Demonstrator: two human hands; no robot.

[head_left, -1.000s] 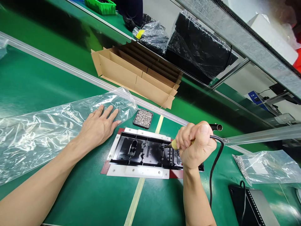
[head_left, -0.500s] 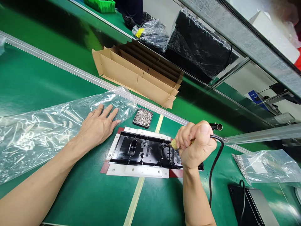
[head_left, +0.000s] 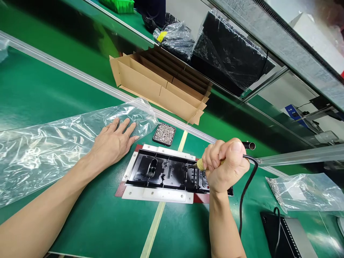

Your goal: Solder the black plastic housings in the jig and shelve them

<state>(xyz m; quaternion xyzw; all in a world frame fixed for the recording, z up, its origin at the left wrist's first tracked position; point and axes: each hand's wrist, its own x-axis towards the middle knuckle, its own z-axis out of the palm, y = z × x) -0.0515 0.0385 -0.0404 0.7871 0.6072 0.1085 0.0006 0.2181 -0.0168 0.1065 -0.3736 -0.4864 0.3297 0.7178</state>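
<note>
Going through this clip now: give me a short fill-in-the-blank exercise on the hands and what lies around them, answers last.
1. The right hand grips a tool whose handle is ____.
2. The left hand rests palm ____ on clear plastic.
3. The black panel lies between ____ strips.
4. The bench surface is ____.

Missing words: yellow; down; white; green.

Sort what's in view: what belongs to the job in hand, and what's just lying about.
In the job:
corded yellow-handled tool, in the right hand
black plastic panel, under the tool's tip
white fixture strips along the panel
tray of metal pieces, probably

Apparently lying about:
clear plastic sheet, though the left hand rests on it
cardboard divider
green basket
</note>
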